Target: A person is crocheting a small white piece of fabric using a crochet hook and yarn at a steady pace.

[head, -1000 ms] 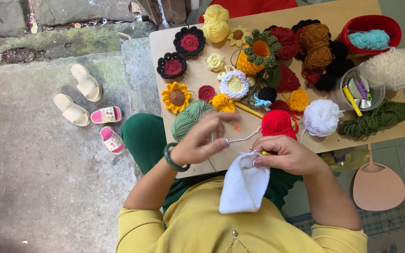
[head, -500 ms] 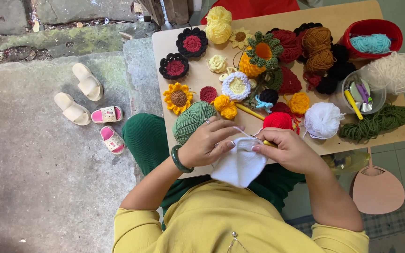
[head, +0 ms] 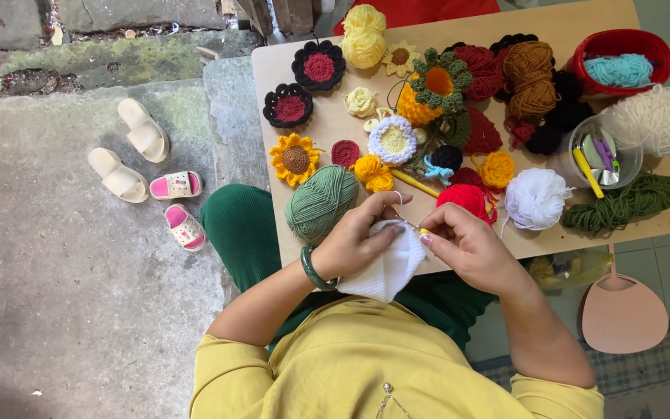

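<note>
Fingers (head: 385,213) of the left hand (head: 354,244) curl over the top of the white crocheted piece (head: 388,264), pinching its upper edge, while the right hand (head: 467,244) has its fingertips closed on a yellow-handled crochet hook (head: 420,230) at that same edge. A second ago the white piece hung lower and looser in the lap, the strand stretched between the hands; now it is gathered up tight at the worktop's (head: 552,31) near edge and the hands have closed in together. I judge a stitch is being worked. White yarn (head: 535,198) sits just beyond the right hand, a green ball (head: 321,203) beside the left.
</note>
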